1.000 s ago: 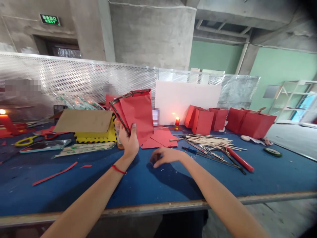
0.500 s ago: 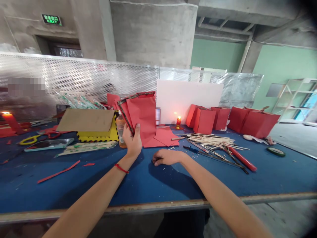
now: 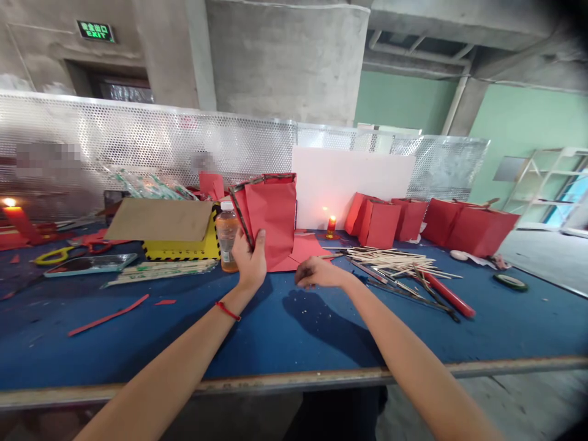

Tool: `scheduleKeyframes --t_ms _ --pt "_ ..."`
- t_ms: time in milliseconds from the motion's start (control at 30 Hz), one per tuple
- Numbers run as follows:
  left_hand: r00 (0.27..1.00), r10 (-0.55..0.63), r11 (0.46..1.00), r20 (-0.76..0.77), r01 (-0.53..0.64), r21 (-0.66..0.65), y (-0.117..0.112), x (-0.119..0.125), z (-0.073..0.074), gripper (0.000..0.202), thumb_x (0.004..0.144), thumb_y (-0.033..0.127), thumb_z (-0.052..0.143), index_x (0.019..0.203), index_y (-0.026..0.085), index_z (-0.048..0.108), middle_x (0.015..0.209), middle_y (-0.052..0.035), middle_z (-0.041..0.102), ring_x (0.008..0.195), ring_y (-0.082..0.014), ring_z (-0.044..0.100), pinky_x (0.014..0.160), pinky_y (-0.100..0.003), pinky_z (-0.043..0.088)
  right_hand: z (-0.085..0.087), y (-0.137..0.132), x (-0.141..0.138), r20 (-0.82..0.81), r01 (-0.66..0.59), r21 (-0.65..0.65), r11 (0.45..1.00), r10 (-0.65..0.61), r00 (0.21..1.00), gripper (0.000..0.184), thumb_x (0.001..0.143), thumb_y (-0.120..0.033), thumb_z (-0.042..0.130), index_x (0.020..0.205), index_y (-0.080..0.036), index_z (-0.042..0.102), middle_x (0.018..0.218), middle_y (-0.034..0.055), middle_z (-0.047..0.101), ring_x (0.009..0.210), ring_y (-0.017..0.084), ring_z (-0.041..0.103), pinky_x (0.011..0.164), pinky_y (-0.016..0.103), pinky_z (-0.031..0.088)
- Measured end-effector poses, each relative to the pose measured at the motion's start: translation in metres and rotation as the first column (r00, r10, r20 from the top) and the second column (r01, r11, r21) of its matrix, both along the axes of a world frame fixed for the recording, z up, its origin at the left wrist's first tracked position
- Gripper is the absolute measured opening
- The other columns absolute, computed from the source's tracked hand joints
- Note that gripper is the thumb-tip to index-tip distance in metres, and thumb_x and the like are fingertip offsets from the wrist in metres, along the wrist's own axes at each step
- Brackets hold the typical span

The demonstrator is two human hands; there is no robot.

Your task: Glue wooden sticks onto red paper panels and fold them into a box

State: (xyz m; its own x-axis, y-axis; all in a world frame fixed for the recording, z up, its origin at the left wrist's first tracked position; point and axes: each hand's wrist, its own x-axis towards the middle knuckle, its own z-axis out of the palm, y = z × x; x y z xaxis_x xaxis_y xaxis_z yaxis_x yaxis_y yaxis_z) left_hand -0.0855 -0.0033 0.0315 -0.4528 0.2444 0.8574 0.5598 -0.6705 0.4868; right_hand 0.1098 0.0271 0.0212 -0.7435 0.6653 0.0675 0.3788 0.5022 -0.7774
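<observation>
My left hand (image 3: 250, 262) grips a red paper box (image 3: 273, 220) by its lower left side, thumb in front. Dark sticks edge the top and left of the box, which is held tilted above the table. My right hand (image 3: 319, 272) hovers just over the blue table (image 3: 257, 343), to the right of the box. Its fingers are curled down and pressed together, their tips dark; anything between them is hidden. Red paper sheets (image 3: 307, 248) lie behind that hand. A bottle of orange liquid (image 3: 228, 239) stands close to the left of the box.
A lit red candle (image 3: 331, 226) burns behind the sheets, near a white board (image 3: 316, 184). Other red paper boxes (image 3: 379, 223) stand at right. Thin sticks (image 3: 395, 260), a red candle (image 3: 448, 294) and green tape (image 3: 511, 282) lie before them. Yellow scissors (image 3: 55, 255) lie left.
My right hand has risen slightly from the table and moved a little right and away from me. The box in my left hand has shifted slightly right.
</observation>
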Motion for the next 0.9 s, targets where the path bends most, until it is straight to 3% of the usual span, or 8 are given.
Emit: scheduleKeyframes --t_ms 67,167,233,400,500,600,733,900 --pt "1.0 -0.022 1.0 -0.004 0.022 -0.002 0.002 0.0 -0.002 0.034 0.088 0.048 0.056 0.097 0.016 0.066 0.099 -0.007 0.067 0.093 -0.0207 0.063 0.088 -0.034 0.05 0.007 0.008 0.013 -0.078 0.285 0.132 0.949 -0.277 0.958 0.019 0.072 -0.014 0.062 0.089 -0.011 0.07 0.082 0.0082 0.07 0.073 0.018 0.066 0.069 0.031 0.053" --pt "0.998 -0.058 0.998 -0.011 0.058 -0.014 0.004 0.002 -0.005 0.033 0.089 0.047 0.056 0.096 0.016 0.066 0.094 -0.0065 0.067 0.09 -0.0204 0.063 0.087 -0.033 0.05 0.014 0.018 0.029 -0.264 0.655 0.39 0.647 -0.603 0.753 0.045 0.069 -0.006 0.059 0.113 -0.015 0.067 0.119 0.0125 0.063 0.107 0.023 0.061 0.092 0.036 0.05" --pt "0.996 -0.085 0.996 -0.019 0.084 -0.038 0.003 0.005 -0.007 0.031 0.089 0.046 0.056 0.092 0.016 0.066 0.09 -0.006 0.066 0.086 -0.0195 0.063 0.083 -0.032 0.051 0.014 0.023 0.032 -0.34 0.713 0.446 0.541 -0.635 0.694 0.051 0.073 -0.01 0.06 0.124 -0.018 0.061 0.131 0.0125 0.055 0.116 0.025 0.056 0.099 0.038 0.047" --pt "0.984 -0.176 0.98 -0.035 0.172 -0.098 -0.003 0.015 -0.01 0.029 0.089 0.044 0.055 0.087 0.016 0.066 0.087 -0.0056 0.065 0.084 -0.0193 0.062 0.081 -0.031 0.052 0.001 0.028 0.018 -0.334 0.546 0.308 0.779 -0.449 0.829 0.036 0.087 -0.028 0.053 0.121 -0.019 0.06 0.107 0.0088 0.067 0.091 0.018 0.062 0.079 0.032 0.052" --pt "0.984 -0.174 0.98 -0.026 0.171 -0.102 -0.002 0.015 -0.011 0.029 0.088 0.044 0.056 0.087 0.016 0.066 0.086 -0.0054 0.065 0.084 -0.0192 0.062 0.081 -0.031 0.052 -0.009 0.026 0.011 -0.109 0.436 0.34 0.833 -0.426 0.898 0.016 0.082 -0.02 0.06 0.093 -0.016 0.07 0.078 0.0035 0.067 0.073 0.015 0.061 0.071 0.027 0.048" --pt "0.991 -0.128 0.989 -0.021 0.126 -0.08 0.0 0.011 -0.01 0.031 0.088 0.045 0.056 0.088 0.016 0.066 0.087 -0.0055 0.065 0.083 -0.0191 0.062 0.079 -0.031 0.051 -0.017 0.017 0.004 0.016 0.229 0.369 0.901 -0.252 0.968 0.023 0.073 -0.022 0.075 0.095 -0.016 0.072 0.085 0.0037 0.068 0.08 0.016 0.062 0.075 0.026 0.047" --pt "0.996 -0.084 0.994 0.0 0.084 -0.07 0.003 0.007 -0.01 0.032 0.088 0.046 0.056 0.09 0.015 0.065 0.087 -0.0057 0.065 0.081 -0.019 0.061 0.077 -0.031 0.05 -0.023 0.001 -0.011 0.071 -0.075 0.42 0.905 0.05 0.996 0.053 0.065 -0.034 0.085 0.112 -0.017 0.069 0.11 0.0088 0.064 0.097 0.019 0.06 0.085 0.029 0.047" --pt "0.999 -0.047 0.997 0.002 0.047 -0.065 0.005 0.006 -0.011 0.032 0.087 0.047 0.057 0.084 0.016 0.065 0.087 -0.0049 0.062 0.081 -0.0184 0.059 0.08 -0.032 0.048 -0.015 -0.001 -0.012 0.238 -0.083 0.49 0.868 -0.042 0.97 0.021 0.08 -0.016 0.07 0.101 -0.017 0.074 0.101 0.0078 0.069 0.091 0.018 0.063 0.08 0.027 0.045"
